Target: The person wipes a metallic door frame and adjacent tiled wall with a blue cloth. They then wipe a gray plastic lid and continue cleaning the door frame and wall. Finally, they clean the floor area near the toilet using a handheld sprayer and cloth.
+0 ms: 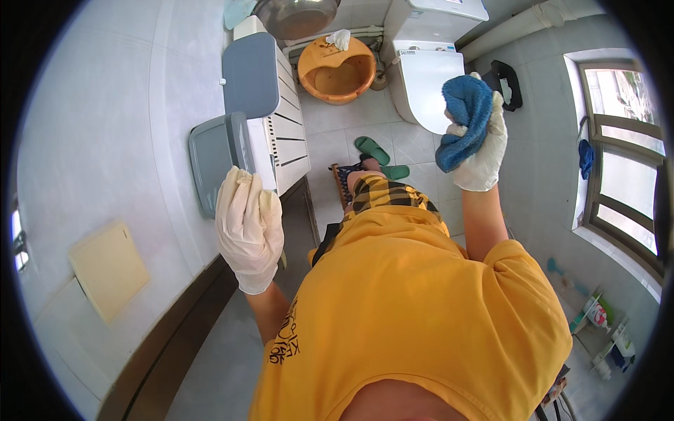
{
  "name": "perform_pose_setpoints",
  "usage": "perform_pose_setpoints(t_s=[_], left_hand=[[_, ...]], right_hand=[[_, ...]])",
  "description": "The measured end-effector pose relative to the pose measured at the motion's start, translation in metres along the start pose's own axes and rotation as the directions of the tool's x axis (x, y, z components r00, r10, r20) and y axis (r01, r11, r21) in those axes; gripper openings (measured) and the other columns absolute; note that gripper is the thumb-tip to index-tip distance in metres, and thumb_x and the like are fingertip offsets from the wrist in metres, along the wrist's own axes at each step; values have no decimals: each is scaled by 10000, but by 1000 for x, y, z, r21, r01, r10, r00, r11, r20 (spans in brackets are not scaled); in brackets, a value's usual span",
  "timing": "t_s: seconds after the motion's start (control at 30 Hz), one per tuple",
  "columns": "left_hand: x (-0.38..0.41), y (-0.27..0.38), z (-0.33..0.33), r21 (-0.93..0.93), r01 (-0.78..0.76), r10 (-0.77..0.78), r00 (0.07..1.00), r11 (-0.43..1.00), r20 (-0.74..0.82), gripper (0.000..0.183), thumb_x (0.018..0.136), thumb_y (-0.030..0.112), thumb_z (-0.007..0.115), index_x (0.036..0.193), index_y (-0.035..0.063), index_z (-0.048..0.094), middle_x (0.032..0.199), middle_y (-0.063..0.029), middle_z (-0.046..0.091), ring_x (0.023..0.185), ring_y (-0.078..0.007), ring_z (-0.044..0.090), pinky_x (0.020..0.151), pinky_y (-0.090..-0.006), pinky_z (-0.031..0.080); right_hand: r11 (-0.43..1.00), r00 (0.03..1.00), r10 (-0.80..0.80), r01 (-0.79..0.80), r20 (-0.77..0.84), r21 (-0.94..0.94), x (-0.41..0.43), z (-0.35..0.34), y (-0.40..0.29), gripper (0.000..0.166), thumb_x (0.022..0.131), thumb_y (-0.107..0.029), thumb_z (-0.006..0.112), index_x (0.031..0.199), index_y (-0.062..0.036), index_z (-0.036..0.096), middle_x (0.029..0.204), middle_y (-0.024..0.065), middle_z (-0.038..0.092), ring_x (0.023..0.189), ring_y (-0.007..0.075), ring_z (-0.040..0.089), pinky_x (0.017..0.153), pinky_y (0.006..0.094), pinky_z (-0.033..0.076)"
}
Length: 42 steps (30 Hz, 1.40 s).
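Note:
My right hand (482, 163), in a white disposable glove, is closed around a bunched blue towelling cloth (468, 118). From this view the cloth overlaps the seat lid of the white toilet (426, 84). My left hand (250, 231), gloved the same way, is raised with its fingers bent at the edge of a tilted grey plastic lid (210, 163). Whether those fingers grip the lid or only overlap it is unclear. Behind that lid, a second grey lid (250, 76) covers part of a white slatted storage unit (289, 131).
An orange wooden foot tub (310, 76) holds a crumpled white item (339, 39) on its cover. Green slippers (373, 150) and a folding stool (339, 184) are on the tiled floor. A black bin (518, 94) stands beside the toilet. At right are a window (626, 168) and bottles (597, 313) on a shelf.

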<state>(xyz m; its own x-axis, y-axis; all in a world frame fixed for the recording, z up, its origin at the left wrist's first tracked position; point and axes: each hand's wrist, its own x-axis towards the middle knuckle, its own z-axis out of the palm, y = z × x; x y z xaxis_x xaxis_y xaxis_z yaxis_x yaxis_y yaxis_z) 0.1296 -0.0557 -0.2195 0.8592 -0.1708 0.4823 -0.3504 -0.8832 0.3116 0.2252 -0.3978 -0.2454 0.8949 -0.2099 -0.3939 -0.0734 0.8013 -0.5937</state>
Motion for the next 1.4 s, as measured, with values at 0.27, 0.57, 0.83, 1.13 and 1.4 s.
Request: perform_pose_setpoints(t_s=[0.27, 0.57, 0.83, 1.13, 1.4], left_hand=[[-30, 6, -1, 14, 18, -18, 1000, 1000, -15, 251, 956, -15, 657, 1197, -77, 682, 1226, -191, 656, 1167, -429, 656, 974, -462, 566], [-59, 22, 30, -17, 79, -80, 992, 997, -99, 318, 947, 14, 677, 1259, -49, 661, 1325, -233, 630, 1176, -434, 652, 976, -460, 560], [-53, 36, 41, 64, 134, -115, 964, 989, -241, 293, 950, -31, 655, 1241, -61, 671, 1300, -274, 654, 1183, -433, 652, 1010, -471, 537], [-47, 51, 103, 227, 348, -229, 876, 910, -425, 240, 988, -50, 582, 1210, -75, 671, 1284, -261, 665, 1146, -416, 666, 979, -442, 558], [-12, 68, 182, 141, 438, -365, 857, 888, -364, 290, 995, -64, 562, 1271, -56, 651, 1323, -267, 648, 1212, -420, 641, 1040, -446, 513]], right_hand=[[987, 965, -82, 45, 247, 154, 12, 0, 1, 464, 1076, -444, 532, 1338, -70, 614, 1082, 128, 696, 780, 194, 660, 514, 223, 568], [993, 954, -8, -26, 300, 111, 11, 10, 8, 471, 1076, -419, 533, 1351, -45, 608, 1104, 138, 676, 808, 182, 584, 483, 210, 563], [922, 898, 326, -372, 295, 113, 30, 28, 29, 416, 1059, -417, 565, 1283, -81, 666, 1102, 110, 723, 753, 191, 641, 476, 212, 522], [762, 698, 648, -591, 305, -264, 110, 28, 75, 458, 928, -546, 728, 1107, -135, 636, 930, 78, 673, 618, 192, 623, 512, 319, 520], [665, 537, 668, -742, 515, -89, 214, -4, 70, 374, 998, -483, 656, 1142, -138, 639, 906, 66, 651, 645, 186, 649, 546, 311, 592]])
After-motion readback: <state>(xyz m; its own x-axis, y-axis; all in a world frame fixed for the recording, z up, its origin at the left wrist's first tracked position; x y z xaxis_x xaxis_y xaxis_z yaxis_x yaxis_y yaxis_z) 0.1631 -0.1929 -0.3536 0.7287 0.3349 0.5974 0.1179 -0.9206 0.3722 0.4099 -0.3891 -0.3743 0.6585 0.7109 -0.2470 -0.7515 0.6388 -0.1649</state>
